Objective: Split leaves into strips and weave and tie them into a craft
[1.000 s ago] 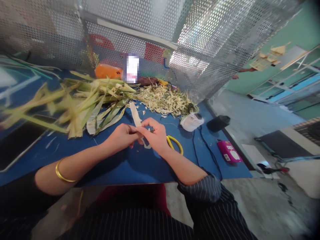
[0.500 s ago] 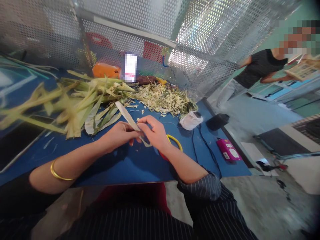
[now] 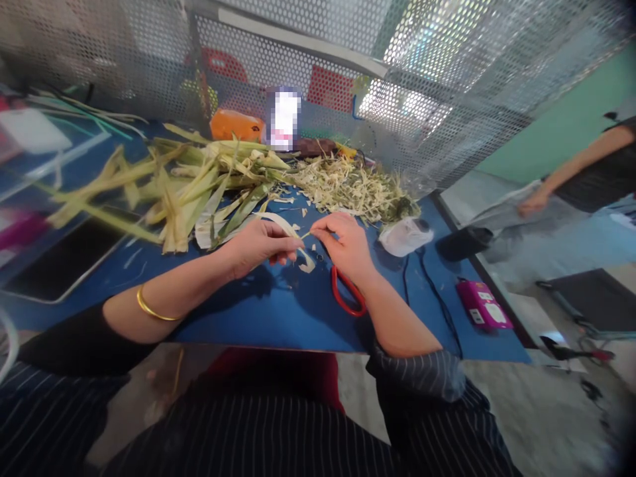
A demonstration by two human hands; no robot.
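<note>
A pale strip of corn husk [image 3: 307, 262] is pinched in my left hand [image 3: 261, 246], its ends sticking out above and below the fingers. My right hand [image 3: 346, 246], a short way to the right, has thumb and forefinger closed on the tip of a thin strand [image 3: 305, 234] that stretches between the two hands. Under my right wrist lies a red handle loop [image 3: 350, 308], seemingly of scissors. Behind my left hand is a pile of long corn husks [image 3: 173, 199]. A heap of shredded husk [image 3: 358, 189] lies beyond my right hand.
To the right are a plastic-wrapped white spool [image 3: 403, 238], a black cylinder [image 3: 462, 244], a magenta box [image 3: 484, 308] and black cords. A dark flat device [image 3: 69, 258] lies left. Behind stand an orange packet [image 3: 236, 124] and perforated metal [image 3: 278, 50]. Another person [image 3: 591, 172] is at far right.
My hands have moved apart from each other, with a thin strand now between them. The view has shifted, and the other person is closer to the right edge.
</note>
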